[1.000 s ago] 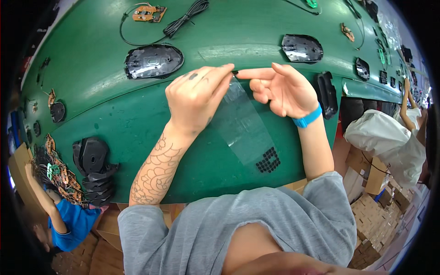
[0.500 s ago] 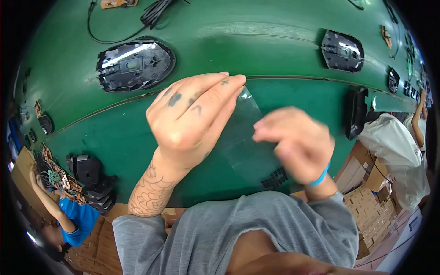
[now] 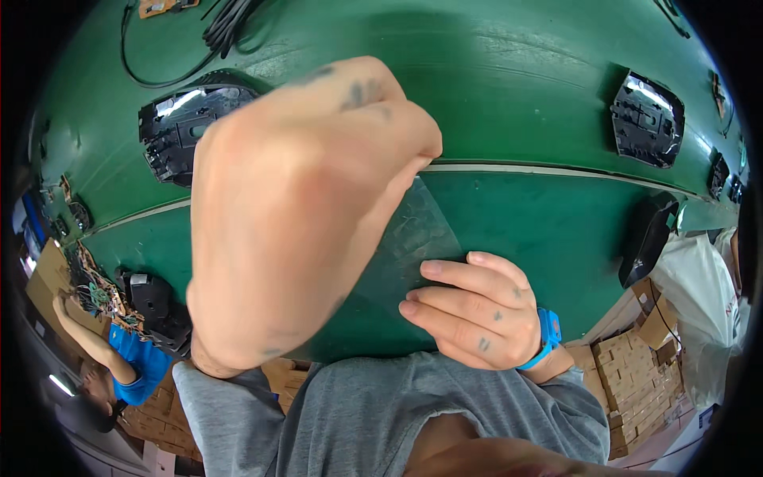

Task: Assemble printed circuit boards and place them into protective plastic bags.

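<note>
A thin clear plastic film stretches between my hands, above the green work surface. My left hand, large and close to the camera, is closed, its thumb and forefinger pinching near the film's far corner. Its palm side is hidden. My right hand, with a blue band at the wrist, lies curled over the film's near right part, fingertips on it; the thumb is out of sight. Beyond my left hand sits a black computer mouse shell, partly covered by it.
Another black shell piece lies at the far right, and a long black part nearer. A coiled cable rests at the far left. Stacked black parts stand by a pile of wired boards, near a co-worker in blue.
My left hand has risen closer to the camera. My right hand has come down and left onto the film, covering the small black pieces seen there before. The view has shifted slightly.
</note>
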The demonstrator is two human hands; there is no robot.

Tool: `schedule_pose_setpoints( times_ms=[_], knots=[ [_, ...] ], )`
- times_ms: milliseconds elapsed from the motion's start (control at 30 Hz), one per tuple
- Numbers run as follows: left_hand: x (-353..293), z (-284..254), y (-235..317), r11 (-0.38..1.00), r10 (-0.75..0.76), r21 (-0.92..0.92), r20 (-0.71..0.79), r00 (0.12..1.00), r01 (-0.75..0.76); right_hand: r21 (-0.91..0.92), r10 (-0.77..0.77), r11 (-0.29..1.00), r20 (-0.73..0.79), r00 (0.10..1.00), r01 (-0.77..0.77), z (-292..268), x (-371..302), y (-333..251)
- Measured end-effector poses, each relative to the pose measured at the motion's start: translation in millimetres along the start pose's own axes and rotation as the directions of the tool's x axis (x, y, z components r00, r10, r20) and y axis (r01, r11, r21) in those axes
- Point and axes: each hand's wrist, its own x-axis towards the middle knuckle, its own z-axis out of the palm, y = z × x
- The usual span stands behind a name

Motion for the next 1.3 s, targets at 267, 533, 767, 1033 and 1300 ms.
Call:
schedule_pose_setpoints(
  times_ms=[267, 533, 767, 1033, 1300],
  knots=[
    [23.2, -12.4, 1.1, 0.996, 0.078, -0.056, 0.206, 0.975, -0.068, 0.051, 0.032, 0.998, -0.006, 0.999, -0.031, 0.4, 0.5, -1.8],
    [22.4, -17.1, -7.0, 0.984, 0.133, -0.15, 0.285, 0.949, -0.092, 0.047, 0.033, 0.998, -0.015, 0.999, -0.032, 1.4, 1.8, -2.5],
    [18.5, -20.6, -17.9, 0.943, 0.131, -0.331, 0.307, 0.943, -0.023, 0.041, 0.034, 0.999, -0.024, 0.999, -0.033, 2.0, 0.9, -4.5],
    [7.4, -9.4, -20.1, 0.886, 0.113, -0.463, 0.223, 0.968, 0.003, 0.049, 0.026, 0.998, -0.027, 0.999, -0.025, 1.2, 1.0, -3.6],
    [10.2, -27.0, -20.7, 0.972, 0.132, -0.227, 0.312, 0.941, -0.061, 0.039, -0.004, 0.999, -0.037, 0.999, 0.005, 11.5, 10.8, -8.6]
  ],
)
